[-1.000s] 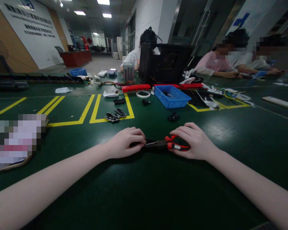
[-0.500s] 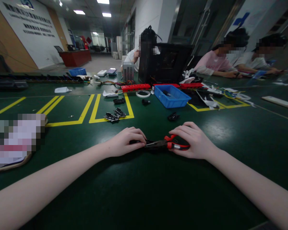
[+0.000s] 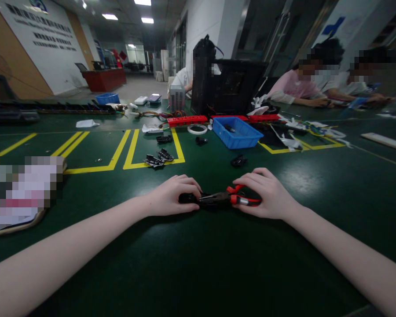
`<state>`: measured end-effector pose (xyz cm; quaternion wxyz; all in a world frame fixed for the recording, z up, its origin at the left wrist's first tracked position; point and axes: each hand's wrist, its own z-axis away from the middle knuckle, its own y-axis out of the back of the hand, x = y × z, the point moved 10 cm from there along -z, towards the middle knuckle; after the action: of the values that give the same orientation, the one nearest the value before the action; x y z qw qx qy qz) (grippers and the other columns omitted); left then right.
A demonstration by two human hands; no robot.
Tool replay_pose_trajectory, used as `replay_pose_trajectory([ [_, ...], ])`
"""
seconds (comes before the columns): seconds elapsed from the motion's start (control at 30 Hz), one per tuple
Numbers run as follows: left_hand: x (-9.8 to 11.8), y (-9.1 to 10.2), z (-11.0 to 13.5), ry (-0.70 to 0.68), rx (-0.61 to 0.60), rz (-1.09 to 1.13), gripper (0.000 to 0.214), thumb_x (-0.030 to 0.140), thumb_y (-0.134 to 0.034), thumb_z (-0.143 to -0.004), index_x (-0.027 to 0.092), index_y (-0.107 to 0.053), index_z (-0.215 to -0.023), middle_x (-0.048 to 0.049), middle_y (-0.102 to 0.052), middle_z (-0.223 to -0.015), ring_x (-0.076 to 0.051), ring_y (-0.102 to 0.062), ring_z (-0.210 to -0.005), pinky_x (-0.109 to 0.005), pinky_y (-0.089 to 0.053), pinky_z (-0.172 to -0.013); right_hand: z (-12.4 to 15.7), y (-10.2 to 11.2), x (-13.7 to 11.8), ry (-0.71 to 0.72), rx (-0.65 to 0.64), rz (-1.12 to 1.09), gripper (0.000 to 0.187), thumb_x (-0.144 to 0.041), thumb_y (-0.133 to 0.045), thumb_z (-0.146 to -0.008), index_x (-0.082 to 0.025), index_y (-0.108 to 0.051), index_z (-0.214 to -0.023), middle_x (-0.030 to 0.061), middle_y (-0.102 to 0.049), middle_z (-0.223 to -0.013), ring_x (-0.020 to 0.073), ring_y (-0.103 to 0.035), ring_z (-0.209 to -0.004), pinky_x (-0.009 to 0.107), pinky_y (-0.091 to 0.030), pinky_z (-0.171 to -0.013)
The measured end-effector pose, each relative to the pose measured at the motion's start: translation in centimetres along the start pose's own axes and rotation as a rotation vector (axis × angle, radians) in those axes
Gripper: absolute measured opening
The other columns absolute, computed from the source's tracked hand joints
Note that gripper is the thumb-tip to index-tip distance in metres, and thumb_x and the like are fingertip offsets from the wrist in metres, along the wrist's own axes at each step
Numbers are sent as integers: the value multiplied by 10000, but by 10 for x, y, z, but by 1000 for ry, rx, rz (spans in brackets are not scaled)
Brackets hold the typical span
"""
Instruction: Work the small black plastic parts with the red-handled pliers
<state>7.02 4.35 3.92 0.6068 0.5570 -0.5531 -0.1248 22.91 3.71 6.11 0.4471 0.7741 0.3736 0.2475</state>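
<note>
My left hand (image 3: 173, 195) rests on the green table (image 3: 198, 264), fingers closed on a small black part (image 3: 185, 198). My right hand (image 3: 267, 193) is closed on the red handles of a pair of pliers (image 3: 229, 198). The pliers lie low over the table and their dark jaws point left, meeting the black part between my hands.
Beyond my hands lie loose black parts (image 3: 159, 159) on yellow floor-style markings, another black part (image 3: 238, 161), a blue bin (image 3: 237, 132), red strips (image 3: 187, 120), a tape roll (image 3: 197, 129) and a black computer case (image 3: 227, 86). Other people sit at the far side. A blurred object (image 3: 20, 189) lies left.
My left hand has turned the black part slightly, so more of it shows against the pliers' jaws. Both hands stay in place.
</note>
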Motion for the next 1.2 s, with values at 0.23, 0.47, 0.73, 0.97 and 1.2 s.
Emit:
replay_pose_trajectory([
  [0.23,-1,-1,0,-1,-4,-21,112,270,-665,-902,186,-667,-977,-61,-656,-1143,-224,-583,-1056,-369,-433,-906,-1,0,-4,7,6,-7,398,-434,-681,-801,-184,-602,-1099,90,-733,-967,231,-685,-839,422,-436,-848],
  [0.47,-2,-2,0,-6,-7,-21,122,284,-659,-907,187,-669,-982,-63,-655,-1140,-229,-584,-1058,-377,-433,-906,-2,-3,-6,16,-30,1,372,-432,-671,-798,-171,-603,-1055,78,-719,-923,212,-660,-770,404,-443,-798],
  [0.73,-2,-2,0,-17,1,-10,134,294,-668,-909,191,-675,-994,-59,-656,-1129,-222,-588,-1045,-372,-426,-891,-3,2,-7,48,-42,66,376,-453,-648,-826,-150,-618,-1046,95,-708,-924,212,-647,-762,356,-457,-705],
  [0.97,-3,-3,1,-56,21,-1,149,308,-671,-911,179,-668,-986,-67,-665,-1123,-217,-600,-1027,-355,-428,-888,-1,0,-11,54,-26,85,410,-462,-638,-832,-126,-614,-1066,115,-706,-927,223,-665,-770,350,-462,-679],
  [1.2,-4,-3,1,-38,7,-10,151,309,-671,-912,184,-672,-997,-65,-657,-1128,-221,-584,-1035,-360,-432,-880,-1,0,-11,52,-20,101,415,-452,-661,-810,-127,-619,-1064,112,-703,-943,222,-660,-778,354,-462,-689],
])
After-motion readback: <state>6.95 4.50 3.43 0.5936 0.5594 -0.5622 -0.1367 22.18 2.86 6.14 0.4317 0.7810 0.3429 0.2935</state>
